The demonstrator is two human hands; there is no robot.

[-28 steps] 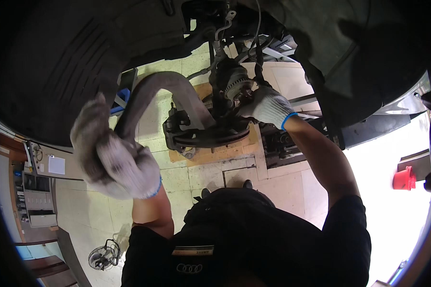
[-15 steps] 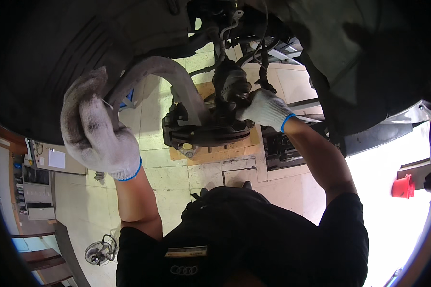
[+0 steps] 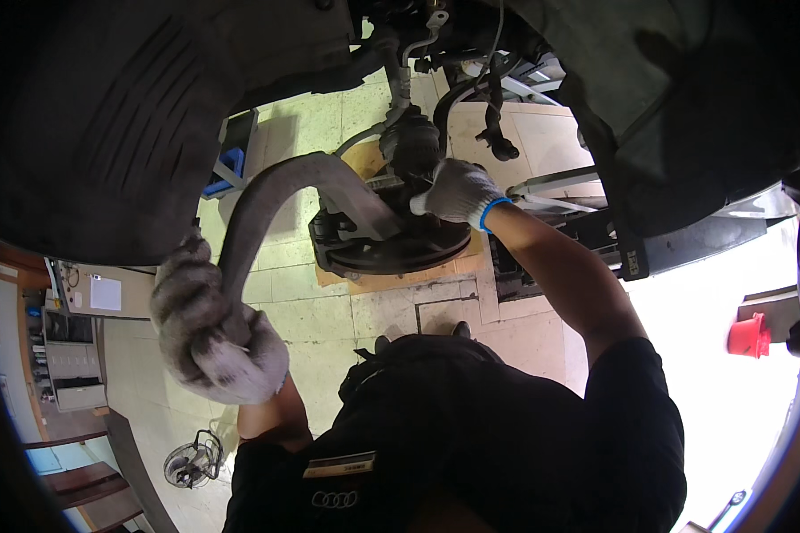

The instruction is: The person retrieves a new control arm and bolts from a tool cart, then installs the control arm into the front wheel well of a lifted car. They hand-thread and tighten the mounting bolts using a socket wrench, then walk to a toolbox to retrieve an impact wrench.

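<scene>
Head view: the left hand (image 3: 220,333), in a soiled pale knit glove, is wrapped around the free end of a curved grey metal arm (image 3: 273,191), fingers curled over it and clamped. The arm's end lies inside the grip, hidden by the glove; the rest extends up and to the right of the hand. Orientation of the arm: its long axis is no straight line but a hook. From the glove it climbs steeply, leaning slightly right, bends over in a rounded crest, then slopes down to the right in a broader section, whose lower end meets a dark hub assembly (image 3: 336,229). Beneath that end is a dark disc (image 3: 391,262), seen nearly edge-on, its long dimension running across the view and rising slightly toward the right. The right hand (image 3: 458,191), in a pale glove with a blue cuff, is at the right side of the assembly, just beside the arm's lower end and well apart from the left hand. Its fingers are bent and the thumb side faces left; cannot tell whether it is clamped on a part, as the contact is hidden. Directly above the assembly is a ribbed dark boot (image 3: 409,142); right of it, a dark link (image 3: 496,124) hangs down, its lower end above the right forearm. Below the disc, a yellowish board (image 3: 453,269) lies on the tiled floor (image 3: 311,320).
</scene>
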